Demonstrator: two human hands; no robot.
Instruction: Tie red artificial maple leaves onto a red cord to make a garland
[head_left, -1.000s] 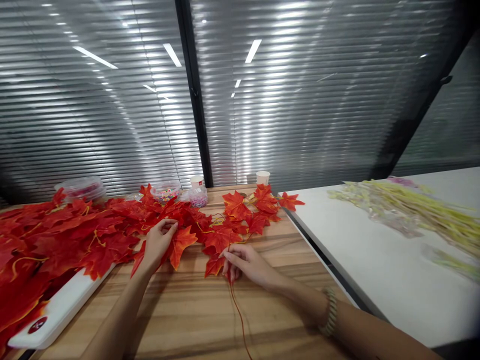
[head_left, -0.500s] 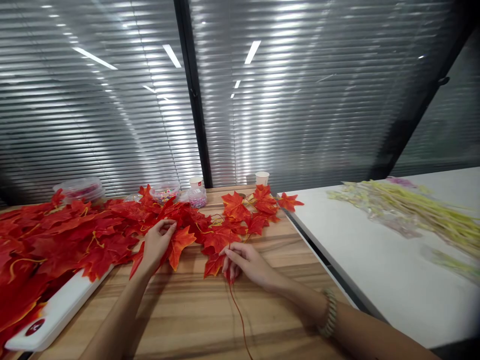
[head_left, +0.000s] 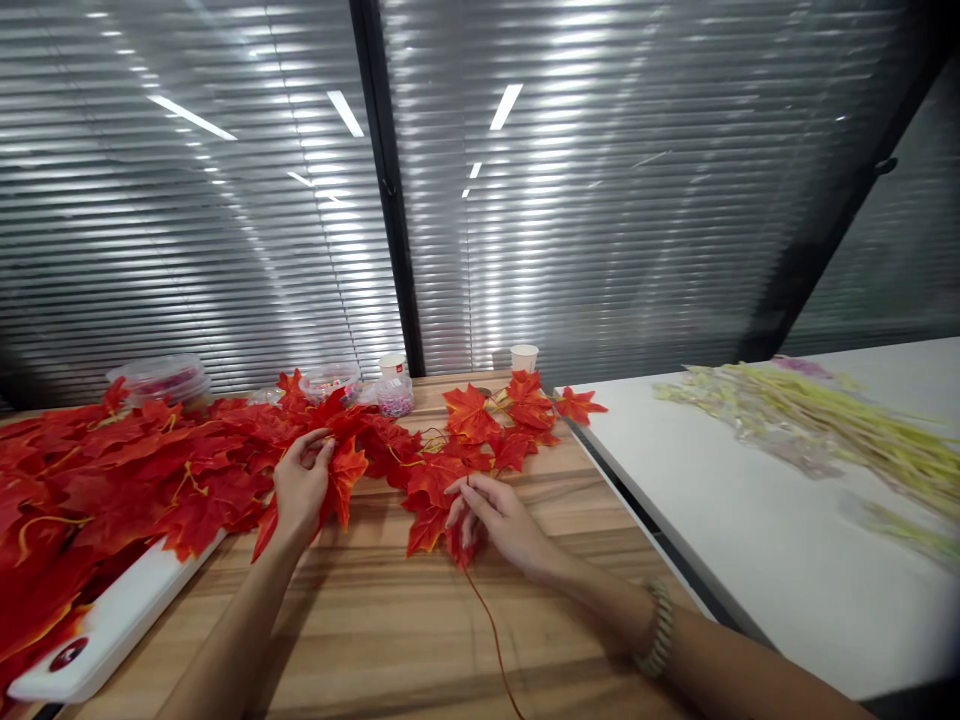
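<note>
My left hand [head_left: 301, 488] is closed in a pinch among red artificial maple leaves, and an orange-red maple leaf [head_left: 347, 475] hangs from its fingertips. What exactly lies between those fingers is partly hidden. To the right, my right hand [head_left: 496, 515] pinches a thin reddish-brown cord [head_left: 495, 635], which trails down across the wooden table [head_left: 390, 640] toward the near edge. A red leaf sits behind and below the right fingers. Between and beyond both hands runs a maple leaf garland [head_left: 439, 475] with thin yellowish stems.
A large heap of red leaves [head_left: 142, 460] covers the left side, partly over a white bar-shaped object [head_left: 124, 615]. Clear tubs [head_left: 161, 375], a bead jar [head_left: 395, 397] and paper cups [head_left: 524, 357] stand behind. Yellow stems [head_left: 832, 415] lie on the white table [head_left: 720, 530].
My left hand has moved slightly left, and the leaf at its fingertips has shifted left and turned. My right hand has gone a little to the right with the cord.
</note>
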